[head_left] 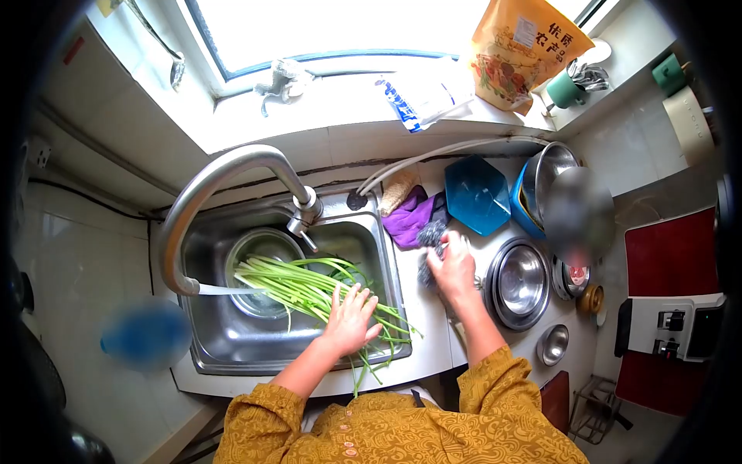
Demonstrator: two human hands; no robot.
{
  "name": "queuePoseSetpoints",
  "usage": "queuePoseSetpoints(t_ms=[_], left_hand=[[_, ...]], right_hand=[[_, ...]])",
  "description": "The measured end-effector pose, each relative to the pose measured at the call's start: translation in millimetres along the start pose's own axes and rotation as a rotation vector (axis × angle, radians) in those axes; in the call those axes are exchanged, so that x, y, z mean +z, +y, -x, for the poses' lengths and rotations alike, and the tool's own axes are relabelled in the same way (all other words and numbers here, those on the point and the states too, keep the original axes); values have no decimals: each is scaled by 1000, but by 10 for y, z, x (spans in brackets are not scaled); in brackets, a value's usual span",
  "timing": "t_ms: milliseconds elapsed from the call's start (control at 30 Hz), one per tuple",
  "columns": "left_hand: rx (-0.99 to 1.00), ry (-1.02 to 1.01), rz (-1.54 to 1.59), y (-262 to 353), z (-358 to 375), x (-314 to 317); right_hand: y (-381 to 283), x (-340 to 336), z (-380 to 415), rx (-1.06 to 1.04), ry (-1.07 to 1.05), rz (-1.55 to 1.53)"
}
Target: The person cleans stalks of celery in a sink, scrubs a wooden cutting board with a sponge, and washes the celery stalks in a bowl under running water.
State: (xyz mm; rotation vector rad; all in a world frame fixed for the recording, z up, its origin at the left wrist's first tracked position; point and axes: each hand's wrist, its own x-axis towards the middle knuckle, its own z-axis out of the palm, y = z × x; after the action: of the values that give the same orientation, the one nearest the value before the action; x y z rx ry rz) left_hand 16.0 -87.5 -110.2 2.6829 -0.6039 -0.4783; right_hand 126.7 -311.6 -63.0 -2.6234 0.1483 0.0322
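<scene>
A bunch of long green leafy vegetable stalks (290,286) lies across the sink, with its pale ends over a metal bowl (234,267) and its thin tips over the front right rim. My left hand (352,321) rests on the bunch, palm down and fingers stretched out. Water runs from the curved faucet (185,224) onto the pale ends. Right of the sink, my right hand (456,267) has its fingers closed at a dark grey fuzzy cloth (430,236) on the counter. A purple cloth (410,219) lies just behind it.
The steel sink (232,356) has its faucet arching over the left side. Stacked metal bowls (522,282), a blue basin (477,193) and a small bowl (553,344) stand to the right. An orange bag (514,66) and a white packet (425,97) are on the windowsill.
</scene>
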Motion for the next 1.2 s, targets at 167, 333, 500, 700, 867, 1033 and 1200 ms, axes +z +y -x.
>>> queuePoseSetpoints(t_ms=[167, 333, 500, 700, 867, 1033, 1200], left_hand=[[-10, 79, 67, 78, 85, -79], [-11, 169, 114, 159, 236, -111], [-16, 220, 162, 187, 394, -177], [-213, 354, 220, -121, 694, -159], [-477, 420, 396, -488, 968, -102], [-537, 366, 475, -528, 1042, -84], [-421, 164, 327, -400, 1074, -51]], right_hand=[[-61, -74, -622, -168, 229, 114], [-483, 160, -920, -353, 138, 36], [-623, 734, -1140, -36, -99, 234], [-612, 601, -1039, 109, 42, -171], [-306, 301, -337, 11, -122, -770], [-255, 200, 194, 152, -344, -1223], [-489, 362, 332, 377, -551, -1451]])
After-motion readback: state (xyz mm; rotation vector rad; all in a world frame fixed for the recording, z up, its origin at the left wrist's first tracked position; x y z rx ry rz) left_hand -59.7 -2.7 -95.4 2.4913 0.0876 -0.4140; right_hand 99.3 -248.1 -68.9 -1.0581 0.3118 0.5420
